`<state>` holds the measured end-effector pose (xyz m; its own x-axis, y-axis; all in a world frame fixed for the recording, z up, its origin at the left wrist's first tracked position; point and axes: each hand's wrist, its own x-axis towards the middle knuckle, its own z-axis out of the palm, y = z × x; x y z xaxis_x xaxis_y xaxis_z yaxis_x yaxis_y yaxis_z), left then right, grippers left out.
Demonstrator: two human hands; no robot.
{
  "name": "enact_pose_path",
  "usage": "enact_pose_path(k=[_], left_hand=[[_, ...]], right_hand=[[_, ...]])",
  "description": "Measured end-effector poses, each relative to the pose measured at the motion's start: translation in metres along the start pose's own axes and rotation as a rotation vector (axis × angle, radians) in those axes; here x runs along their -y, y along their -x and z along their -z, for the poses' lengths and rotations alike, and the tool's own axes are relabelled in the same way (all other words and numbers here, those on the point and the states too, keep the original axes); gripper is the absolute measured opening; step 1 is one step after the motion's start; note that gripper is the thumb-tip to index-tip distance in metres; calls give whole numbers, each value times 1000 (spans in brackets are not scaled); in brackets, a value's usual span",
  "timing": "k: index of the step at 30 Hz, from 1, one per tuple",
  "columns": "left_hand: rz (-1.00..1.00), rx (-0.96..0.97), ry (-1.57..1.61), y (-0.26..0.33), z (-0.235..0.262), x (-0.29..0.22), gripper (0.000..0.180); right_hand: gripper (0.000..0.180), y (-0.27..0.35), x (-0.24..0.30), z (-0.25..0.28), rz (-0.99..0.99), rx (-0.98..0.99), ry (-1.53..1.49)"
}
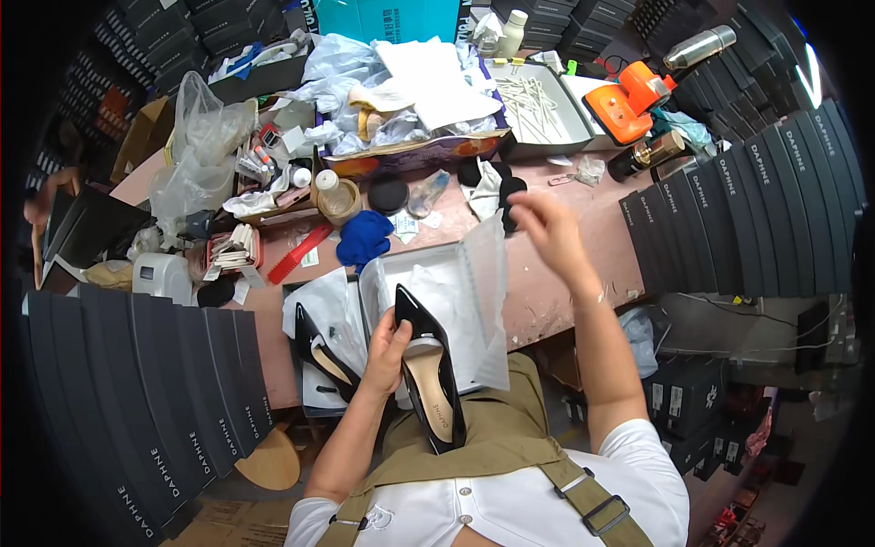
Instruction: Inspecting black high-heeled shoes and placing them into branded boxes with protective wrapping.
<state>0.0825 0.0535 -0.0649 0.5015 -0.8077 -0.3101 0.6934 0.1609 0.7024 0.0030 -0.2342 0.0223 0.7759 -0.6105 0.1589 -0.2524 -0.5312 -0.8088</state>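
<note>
Seen from the head camera, the left hand [387, 351] wraps its fingers around a black pointed high-heel shoe [428, 374] just below the open white shoebox [437, 310]. The right hand [547, 228] hovers above the box, fingers loosely spread, empty.

A pointed shoe [430, 372] is held over the lap by the left hand [389, 346], in front of an open box [428, 273] set on the workbench [565, 273]. A second shoe [321, 351] lies left of it. The right hand [547, 228] is raised above the bench, right of the box.
</note>
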Motion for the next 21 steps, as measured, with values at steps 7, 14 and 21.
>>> enact_pose_path(k=[7, 14, 21], left_hand=[[20, -196, -110, -15, 14, 24, 50], [14, -317, -14, -12, 23, 33, 49], [-39, -255, 70, -7, 19, 19, 41]], right_hand=[[27, -120, -166, -58, -102, 33, 554], [25, -137, -209, -100, -43, -46, 538], [16, -118, -62, -38, 93, -91, -390]])
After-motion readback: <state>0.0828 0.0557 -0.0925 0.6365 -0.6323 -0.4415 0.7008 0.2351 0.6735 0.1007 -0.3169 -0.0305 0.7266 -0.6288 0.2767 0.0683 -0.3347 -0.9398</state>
